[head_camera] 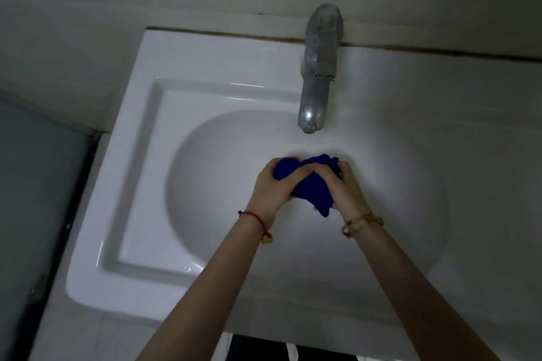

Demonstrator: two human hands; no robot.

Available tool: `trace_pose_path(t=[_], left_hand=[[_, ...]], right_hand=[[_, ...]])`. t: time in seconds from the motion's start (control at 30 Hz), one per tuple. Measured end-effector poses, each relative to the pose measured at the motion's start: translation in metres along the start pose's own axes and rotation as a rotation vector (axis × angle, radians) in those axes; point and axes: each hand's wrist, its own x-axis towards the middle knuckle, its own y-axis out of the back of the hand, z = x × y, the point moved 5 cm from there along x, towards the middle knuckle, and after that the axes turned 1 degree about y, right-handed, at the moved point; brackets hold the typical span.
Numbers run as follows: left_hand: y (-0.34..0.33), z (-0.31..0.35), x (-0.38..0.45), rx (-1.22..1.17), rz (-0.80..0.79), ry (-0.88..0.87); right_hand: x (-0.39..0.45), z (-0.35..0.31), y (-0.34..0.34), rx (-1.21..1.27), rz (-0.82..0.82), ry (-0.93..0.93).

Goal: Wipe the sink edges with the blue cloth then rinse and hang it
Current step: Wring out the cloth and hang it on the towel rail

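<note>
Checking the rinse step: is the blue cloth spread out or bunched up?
Bunched up. The blue cloth is wadded between the left hand and right hand over the sink basin.

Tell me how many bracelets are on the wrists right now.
2. A red string bracelet is on the left wrist, and a gold bangle is on the right wrist. Both hands grip the blue cloth over the sink.

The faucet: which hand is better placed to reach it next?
Probably the right hand: it grips the blue cloth almost directly below the faucet; the left hand sits farther aside.
</note>
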Motion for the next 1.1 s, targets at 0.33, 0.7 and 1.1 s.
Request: trace_pose_path(t=[0.33, 0.7, 1.1], left_hand=[[0.054, 0.007, -0.08, -0.047, 0.084, -0.174], [0.201, 0.003, -0.213, -0.257, 0.394, -0.316], [0.472, -0.055, -0.369, -0.095, 0.422, -0.35]], right_hand=[[-0.083, -0.018, -0.022, -0.052, -0.272, 0.304], [-0.216, -0.052, -0.156, -0.485, -0.415, 1.018], [-0.356, 0.001, -0.4, -0.536, -0.503, 1.128]])
